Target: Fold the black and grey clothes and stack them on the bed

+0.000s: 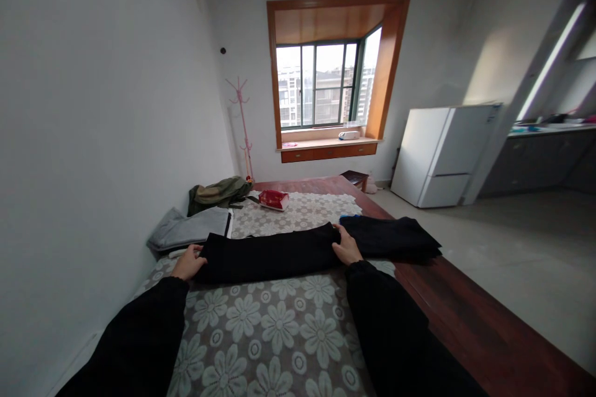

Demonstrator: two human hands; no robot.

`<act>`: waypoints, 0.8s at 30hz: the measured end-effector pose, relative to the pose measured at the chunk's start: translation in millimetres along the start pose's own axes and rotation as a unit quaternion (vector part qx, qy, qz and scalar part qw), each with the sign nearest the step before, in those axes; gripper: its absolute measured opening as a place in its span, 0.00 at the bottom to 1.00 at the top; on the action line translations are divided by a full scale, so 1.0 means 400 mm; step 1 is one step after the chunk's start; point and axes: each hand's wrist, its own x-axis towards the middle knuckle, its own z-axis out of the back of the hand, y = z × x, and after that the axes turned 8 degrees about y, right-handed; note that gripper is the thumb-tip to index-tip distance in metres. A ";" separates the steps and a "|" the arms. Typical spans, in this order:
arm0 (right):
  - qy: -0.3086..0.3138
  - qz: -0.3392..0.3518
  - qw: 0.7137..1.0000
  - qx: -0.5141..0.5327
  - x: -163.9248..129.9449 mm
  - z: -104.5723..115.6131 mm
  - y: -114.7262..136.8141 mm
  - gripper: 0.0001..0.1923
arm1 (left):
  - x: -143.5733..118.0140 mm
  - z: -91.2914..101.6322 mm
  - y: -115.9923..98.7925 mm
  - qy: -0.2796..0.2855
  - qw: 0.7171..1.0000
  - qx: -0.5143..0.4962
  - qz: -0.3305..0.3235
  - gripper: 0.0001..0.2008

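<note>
A long folded black garment [270, 255], perhaps trousers, lies flat across the flowered cloth [279, 322] in front of me. My left hand [189, 262] pinches its left end between thumb and fingers. At the opposite end, my right hand [347, 245] grips the edge, thumb toward me. Just right of that hand rests a stack of dark folded clothing [395, 237], with a bit of blue showing at its far edge. Behind my left hand lies a grey folded garment [190, 228] against the wall.
A red packet [274, 200] and an olive-green bag [218, 191] sit toward the table's far end. The reddish wooden table edge [465, 304] runs along the right. Beyond stand a pink coat rack [242, 115], a white fridge [442, 155] and a small dark stool [355, 178].
</note>
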 end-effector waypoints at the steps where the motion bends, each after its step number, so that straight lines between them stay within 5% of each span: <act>1: 0.009 -0.003 1.000 -0.024 -0.002 0.005 -0.001 0.40 | 0.006 0.000 0.006 -0.003 1.000 0.025 0.005 0.22; 8: 0.077 -0.019 0.978 -0.192 0.028 0.029 0.018 0.38 | 0.048 -0.014 -0.018 -0.027 0.993 0.096 -0.063 0.21; 15: 0.119 0.061 0.949 -0.285 0.118 0.031 0.074 0.17 | 0.090 -0.033 -0.062 -0.062 0.981 0.106 -0.151 0.17; 24: 0.067 0.144 0.952 -0.263 0.074 0.120 0.086 0.11 | -0.026 0.017 -0.097 -0.129 0.961 0.025 -0.244 0.18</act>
